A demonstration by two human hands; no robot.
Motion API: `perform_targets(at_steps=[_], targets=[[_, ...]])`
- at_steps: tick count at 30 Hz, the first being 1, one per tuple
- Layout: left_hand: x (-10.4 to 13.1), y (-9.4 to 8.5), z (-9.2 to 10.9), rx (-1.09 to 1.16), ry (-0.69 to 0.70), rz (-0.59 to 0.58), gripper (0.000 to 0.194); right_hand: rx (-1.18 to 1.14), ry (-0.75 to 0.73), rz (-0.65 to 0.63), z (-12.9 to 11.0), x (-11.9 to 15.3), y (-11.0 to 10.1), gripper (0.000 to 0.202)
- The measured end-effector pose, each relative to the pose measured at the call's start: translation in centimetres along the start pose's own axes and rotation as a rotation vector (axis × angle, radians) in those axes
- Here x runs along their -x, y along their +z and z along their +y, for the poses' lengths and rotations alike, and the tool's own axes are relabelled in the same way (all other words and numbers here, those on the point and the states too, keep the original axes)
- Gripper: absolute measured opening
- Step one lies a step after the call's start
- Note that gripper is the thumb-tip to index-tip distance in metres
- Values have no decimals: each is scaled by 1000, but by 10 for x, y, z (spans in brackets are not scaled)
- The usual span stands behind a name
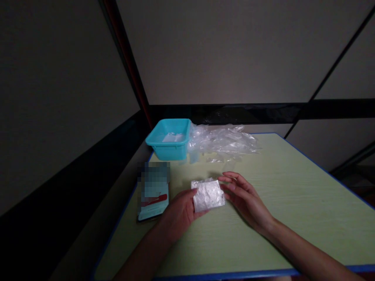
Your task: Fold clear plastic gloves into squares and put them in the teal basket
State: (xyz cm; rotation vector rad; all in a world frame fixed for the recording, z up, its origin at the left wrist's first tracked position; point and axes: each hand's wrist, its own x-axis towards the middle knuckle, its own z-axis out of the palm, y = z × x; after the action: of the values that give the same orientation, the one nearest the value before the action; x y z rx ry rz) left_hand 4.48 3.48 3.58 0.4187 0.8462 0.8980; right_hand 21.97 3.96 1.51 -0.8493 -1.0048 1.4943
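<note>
A small, flat, whitish packet of crinkled clear plastic (208, 196) is in my left hand (183, 210), thumb on top and fingers underneath. What it contains, if anything, I cannot make out. At the packet's right edge is my right hand (244, 197), its fingers apart and slightly bent. Some of those fingertips are close to the edge or partly behind it; whether they touch is unclear. Beyond both hands, a loose pile of clear plastic bags (225, 139) lies on the pale green table (281, 195).
A turquoise plastic basket (170, 151) stands at the back left, with whitish plastic packets (173, 137) inside. Left of my left hand lies a phone (154, 208) with its screen lit, partly pixelated. Small plastic pieces (215, 159) lie before the pile. Panelled walls (228, 50) rise behind and left.
</note>
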Motion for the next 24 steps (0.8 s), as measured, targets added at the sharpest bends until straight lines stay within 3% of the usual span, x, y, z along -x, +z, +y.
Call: perform_targets(at_steps=[6,12,24], targets=[[-1,-1,1,46,22,3,30,-3,39,-190,1,2,-1,45],[-1,-3,-1,35,17,-28,31,88,39,-362,3,6,-1,32],[-2,0,-5,-30,-87,6,28,25,124,-305,5,5,-4,32]])
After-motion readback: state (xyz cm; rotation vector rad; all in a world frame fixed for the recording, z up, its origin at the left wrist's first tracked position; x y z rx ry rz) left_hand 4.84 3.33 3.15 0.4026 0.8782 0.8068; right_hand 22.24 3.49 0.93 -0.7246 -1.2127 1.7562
